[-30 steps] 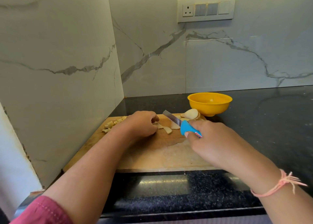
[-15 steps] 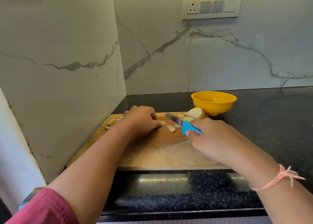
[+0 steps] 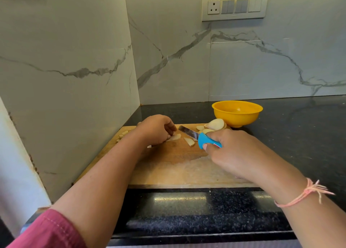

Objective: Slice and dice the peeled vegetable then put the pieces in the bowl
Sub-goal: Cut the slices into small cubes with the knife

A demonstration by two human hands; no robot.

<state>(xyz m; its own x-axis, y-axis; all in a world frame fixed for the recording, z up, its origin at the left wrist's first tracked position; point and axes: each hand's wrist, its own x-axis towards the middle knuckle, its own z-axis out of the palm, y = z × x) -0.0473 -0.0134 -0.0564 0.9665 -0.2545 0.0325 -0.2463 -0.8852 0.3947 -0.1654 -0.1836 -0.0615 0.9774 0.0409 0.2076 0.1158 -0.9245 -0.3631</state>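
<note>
Several small dice (image 3: 123,134) lie heaped at the far left corner of the board (image 3: 168,172). Just right of them the left hand (image 3: 156,128) sits knuckles-up, its fingers curled tight, and their tips pin a pale slice (image 3: 175,137) to the wood. The knife (image 3: 194,135) slants just right of those fingertips; whether its blade touches the slice I cannot tell. A loose wedge (image 3: 189,141) lies beside the blade. The right hand (image 3: 234,154) grips the blue handle, fingers wrapped round it, thumb tip pressed on its front. Behind that hand an uncut chunk (image 3: 215,124) rests among more slices at the board's far right corner. The yellow bowl (image 3: 236,112) stands on the dark counter (image 3: 299,135) just beyond.
</note>
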